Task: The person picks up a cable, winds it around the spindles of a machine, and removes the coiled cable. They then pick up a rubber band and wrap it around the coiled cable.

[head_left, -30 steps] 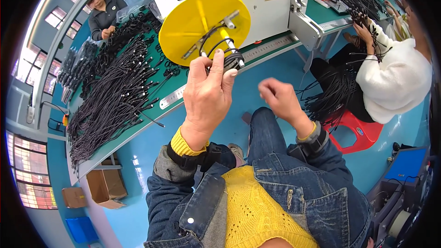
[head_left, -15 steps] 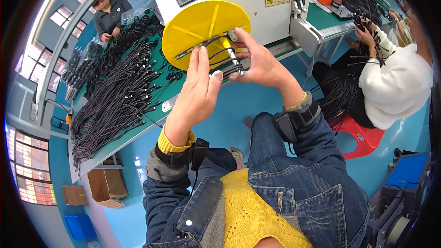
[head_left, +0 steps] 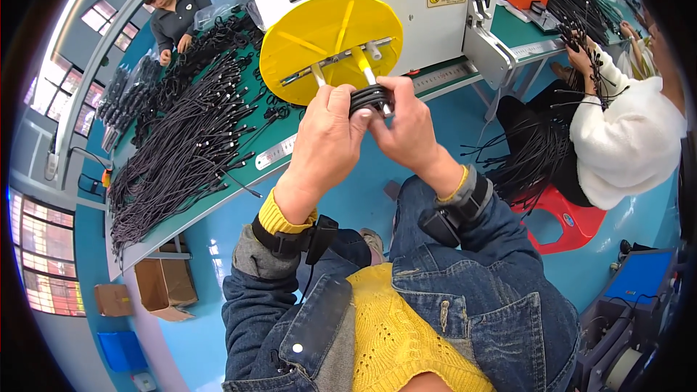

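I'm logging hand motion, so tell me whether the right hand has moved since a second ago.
Yes: left and up, judged against the white machine. The right hand, earlier apart from the black cable coil, now grips it.

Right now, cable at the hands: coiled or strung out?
Coiled: the black cable shows as bunched loops held between left hand and right hand, before the yellow disc.

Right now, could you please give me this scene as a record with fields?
Left grip: bare hand, closed on looped black cable coil
Right grip: bare hand, closed on the coil's right side
White boxy machine: bears a round yellow disc
Left of disc: thin black cables on green tabletop
Far right: co-worker in fluffy white top
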`<state>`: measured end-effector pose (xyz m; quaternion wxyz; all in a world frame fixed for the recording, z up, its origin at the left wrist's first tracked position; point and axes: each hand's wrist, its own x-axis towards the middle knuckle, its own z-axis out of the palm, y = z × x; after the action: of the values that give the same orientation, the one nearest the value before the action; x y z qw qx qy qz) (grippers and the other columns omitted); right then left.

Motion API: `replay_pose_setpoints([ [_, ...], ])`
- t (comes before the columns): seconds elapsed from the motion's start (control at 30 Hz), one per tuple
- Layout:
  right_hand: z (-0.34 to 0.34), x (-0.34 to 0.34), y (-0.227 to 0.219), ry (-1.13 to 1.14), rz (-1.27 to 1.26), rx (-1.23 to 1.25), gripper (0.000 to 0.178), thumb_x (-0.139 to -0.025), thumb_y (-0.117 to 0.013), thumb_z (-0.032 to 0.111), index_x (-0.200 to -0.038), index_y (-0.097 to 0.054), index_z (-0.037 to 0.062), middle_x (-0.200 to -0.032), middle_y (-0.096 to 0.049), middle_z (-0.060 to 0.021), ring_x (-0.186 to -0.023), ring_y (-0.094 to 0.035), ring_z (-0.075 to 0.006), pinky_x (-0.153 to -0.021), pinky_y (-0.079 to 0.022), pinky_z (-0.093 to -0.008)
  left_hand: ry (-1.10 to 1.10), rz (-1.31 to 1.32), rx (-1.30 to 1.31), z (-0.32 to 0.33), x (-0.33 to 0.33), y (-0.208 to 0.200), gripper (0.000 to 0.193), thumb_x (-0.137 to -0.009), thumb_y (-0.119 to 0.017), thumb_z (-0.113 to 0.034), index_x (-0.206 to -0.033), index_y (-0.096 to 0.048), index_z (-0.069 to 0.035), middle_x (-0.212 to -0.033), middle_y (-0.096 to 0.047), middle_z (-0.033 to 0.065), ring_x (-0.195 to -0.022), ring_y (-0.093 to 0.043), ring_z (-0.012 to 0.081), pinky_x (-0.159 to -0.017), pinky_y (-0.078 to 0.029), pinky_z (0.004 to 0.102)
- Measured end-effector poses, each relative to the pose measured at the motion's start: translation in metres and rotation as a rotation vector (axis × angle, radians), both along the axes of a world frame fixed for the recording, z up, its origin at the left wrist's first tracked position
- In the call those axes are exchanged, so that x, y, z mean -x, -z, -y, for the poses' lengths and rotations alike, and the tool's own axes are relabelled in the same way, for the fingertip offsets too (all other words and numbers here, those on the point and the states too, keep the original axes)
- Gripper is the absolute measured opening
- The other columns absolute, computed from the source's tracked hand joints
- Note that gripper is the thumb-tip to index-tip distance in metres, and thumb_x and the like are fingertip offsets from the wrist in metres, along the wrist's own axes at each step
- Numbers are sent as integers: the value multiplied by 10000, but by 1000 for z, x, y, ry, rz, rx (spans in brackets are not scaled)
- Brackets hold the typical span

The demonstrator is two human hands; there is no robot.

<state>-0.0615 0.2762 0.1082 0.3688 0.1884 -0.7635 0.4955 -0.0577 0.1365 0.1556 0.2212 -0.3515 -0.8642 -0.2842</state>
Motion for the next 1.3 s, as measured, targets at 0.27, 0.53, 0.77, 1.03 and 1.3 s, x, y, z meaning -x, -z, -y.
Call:
replay_pose_setpoints([
  [0.27, 3, -18, 0, 149, 45, -53, 295, -740, -629, 68, -946, -426, 10, -658, -566, -167, -593, -577, -356, -513, -460, -389, -45, -53, 20, -4, -15, 3, 172, -817, -536, -100, -916, -432, -5, -833, -500, 181, -702, -531, 382, -588, -433, 442],
  [0.53, 4, -59, 75, -85, 367, -362, 262, -751, -604, 107, -905, -419, 5, -646, -573, -197, -620, -569, -400, -534, -447, -464, -92, 433, 68, 19, -85, 73, 156, -824, -518, -98, -927, -474, 10, -836, -507, 196, -729, -517, 381, -628, -434, 405],
  [0.77, 38, -43, 97, -472, 556, -369, 180, -731, -502, 16, -893, -422, 21, -735, -575, -223, -769, -549, -415, -625, -416, -487, -56, 1322, -752, 54, -61, 123, 343, -941, -384, -297, -957, -556, -1, -924, -568, 79, -808, -533, 107, -665, -421, 220],
  [1.03, 61, -46, 114, -564, 597, -480, 174, -744, -518, 34, -874, -406, 4, -702, -569, -216, -740, -545, -425, -596, -409, -474, -114, 1387, -423, 92, -68, 135, 400, -924, -418, -376, -962, -552, -2, -748, -563, 30, -636, -548, 87, -506, -448, 229],
  [1.3, 65, -51, 100, -705, 732, -486, 210, -760, -533, 127, -870, -435, -22, -741, -586, -233, -732, -570, -405, -624, -430, -465, 125, 1857, -642, 84, -72, 127, 459, -853, -529, -420, -1038, -524, 0, -837, -608, 102, -731, -622, 184, -580, -530, 320],
])
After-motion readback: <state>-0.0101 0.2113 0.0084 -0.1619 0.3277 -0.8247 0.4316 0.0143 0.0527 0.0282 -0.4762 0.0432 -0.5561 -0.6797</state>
